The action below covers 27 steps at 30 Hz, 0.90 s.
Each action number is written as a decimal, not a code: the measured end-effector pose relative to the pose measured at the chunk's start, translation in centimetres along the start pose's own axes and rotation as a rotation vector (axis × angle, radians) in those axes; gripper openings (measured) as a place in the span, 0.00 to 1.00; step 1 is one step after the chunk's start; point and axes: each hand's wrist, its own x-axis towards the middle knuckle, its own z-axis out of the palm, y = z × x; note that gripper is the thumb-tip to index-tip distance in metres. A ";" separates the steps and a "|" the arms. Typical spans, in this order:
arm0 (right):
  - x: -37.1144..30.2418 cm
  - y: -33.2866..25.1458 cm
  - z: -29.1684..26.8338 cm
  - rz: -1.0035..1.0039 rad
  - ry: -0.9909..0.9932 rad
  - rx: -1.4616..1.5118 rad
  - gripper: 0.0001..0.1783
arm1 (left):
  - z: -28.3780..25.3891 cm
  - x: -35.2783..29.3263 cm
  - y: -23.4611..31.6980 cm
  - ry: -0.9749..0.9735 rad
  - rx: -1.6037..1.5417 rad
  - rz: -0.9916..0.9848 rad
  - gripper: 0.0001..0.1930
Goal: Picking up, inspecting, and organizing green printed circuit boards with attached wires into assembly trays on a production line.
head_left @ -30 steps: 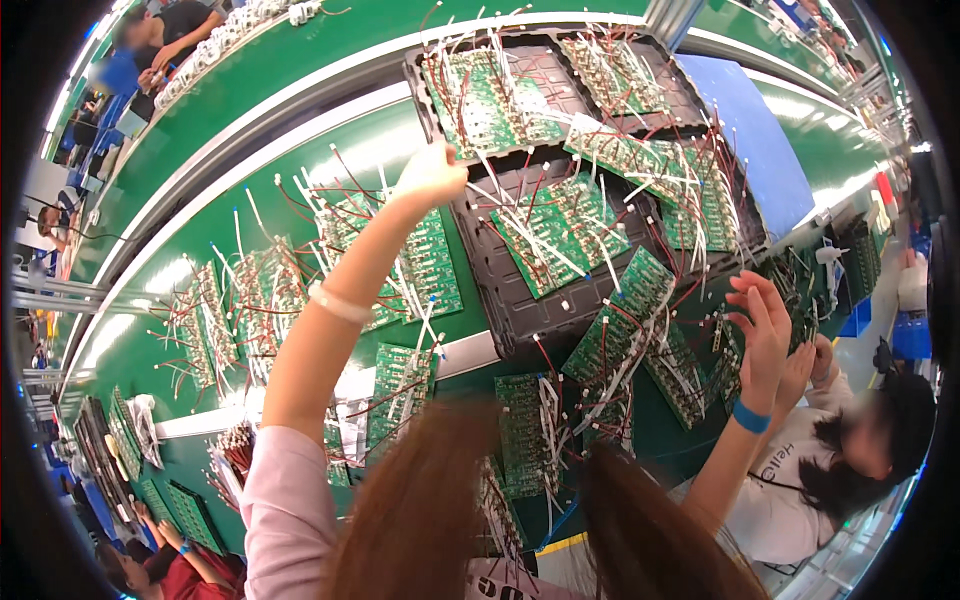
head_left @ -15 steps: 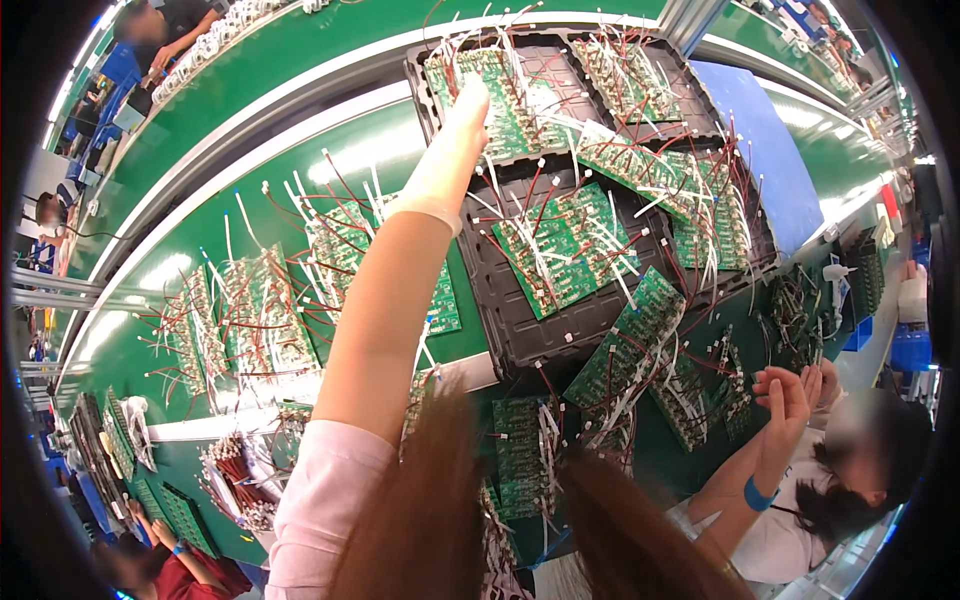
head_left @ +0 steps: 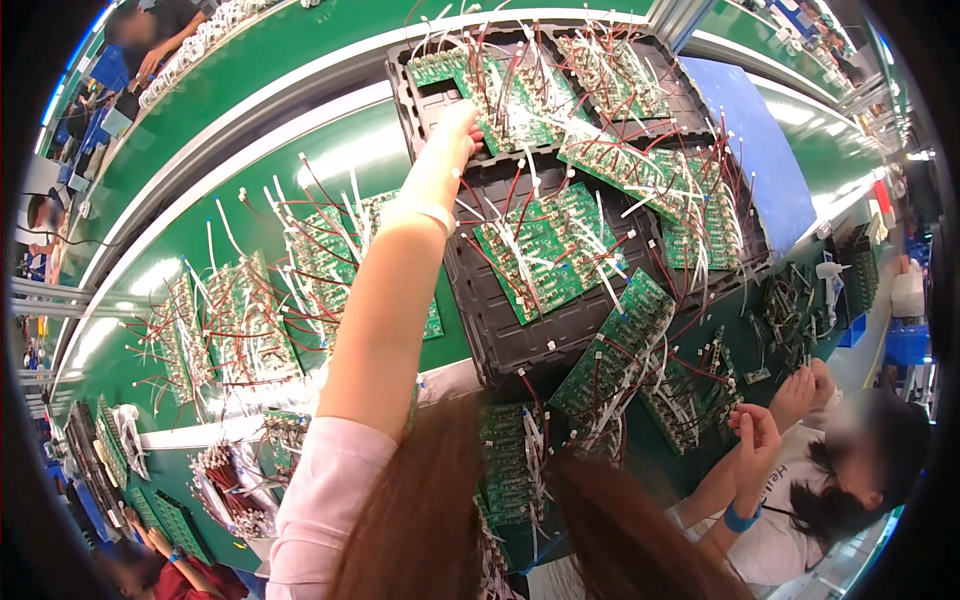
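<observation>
My left hand (head_left: 462, 125) reaches out over the far left compartment of a black tray (head_left: 480, 330). Its fingers curl at the left edge of a green circuit board (head_left: 515, 105) that carries white and dark red wires. Part of the grip is hidden behind the back of the hand. Beside that board, a strip of another green board (head_left: 437, 67) shows along the tray's far left edge. Nearer me in the same tray lies a wired board (head_left: 550, 250). My right hand is out of view.
More wired boards rest in the tray's right compartments, and others (head_left: 250, 310) stand in a row on the green bench at left. A bundle of wires (head_left: 235, 485) lies at lower left. At right a co-worker's hands (head_left: 755, 440) are raised beside loose boards. A blue sheet (head_left: 750, 150) lies beyond the tray.
My left hand has drawn back slightly towards me. The board at its fingers has shifted right, baring dark tray floor at far left. The co-worker's hands have moved apart.
</observation>
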 end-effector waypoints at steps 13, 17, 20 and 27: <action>-5.0 -0.8 -2.1 0.020 0.084 -0.165 0.06 | 1.3 -5.1 1.7 0.051 -0.084 0.633 0.06; -7.1 -1.0 -2.8 0.015 0.087 -0.115 0.06 | -4.4 -11.8 5.1 -0.056 -0.177 0.709 0.07; -8.7 -1.4 -3.6 -0.024 0.081 -0.176 0.06 | -8.8 -16.5 7.0 -0.149 -0.289 0.739 0.09; -11.6 -4.7 -2.9 -0.133 0.106 -0.114 0.06 | -14.6 -26.4 10.0 -0.226 -0.290 0.866 0.06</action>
